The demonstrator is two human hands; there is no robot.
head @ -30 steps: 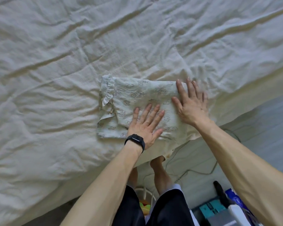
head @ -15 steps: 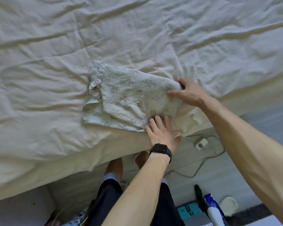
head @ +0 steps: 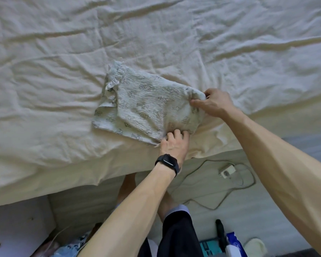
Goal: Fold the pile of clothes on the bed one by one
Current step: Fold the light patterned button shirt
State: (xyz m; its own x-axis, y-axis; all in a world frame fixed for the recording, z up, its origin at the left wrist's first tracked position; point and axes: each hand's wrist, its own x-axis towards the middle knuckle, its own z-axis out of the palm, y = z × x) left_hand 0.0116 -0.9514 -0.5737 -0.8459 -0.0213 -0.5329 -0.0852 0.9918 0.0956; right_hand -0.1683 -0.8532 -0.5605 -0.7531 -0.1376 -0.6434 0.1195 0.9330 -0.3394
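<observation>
A folded garment (head: 148,106), pale with small printed crosses and figures, lies on the bed (head: 63,52) close to its near edge, its long side slanting from far left to near right. Its gathered, ruffled band is at the far-left end and rests flat on the creased cream sheet. A lower layer sticks out along the left and near sides. The right hand (head: 214,102) holds the garment's far-right corner. The thumb lies along the top of the cloth and the fingers are curled round the bunched fabric, which bulges up a little there. The left hand (head: 174,143) is at the near-right corner, right at the bed's edge. Its fingers are bent and their tips press into the hem, gripping it. Its thumb is hidden, so how far the cloth is wrapped cannot be told. A black watch (head: 168,163) sits on the left wrist. Both forearms reach in from the lower part of the view, and the hands are near each other, at the same short end of the garment. Below the bed's edge is the floor. A pale cable (head: 202,202) loops across it to a white plug (head: 227,171). The person's dark shorts (head: 178,236) show at the bottom, with a blue pack (head: 233,242) just beside them on the right.
</observation>
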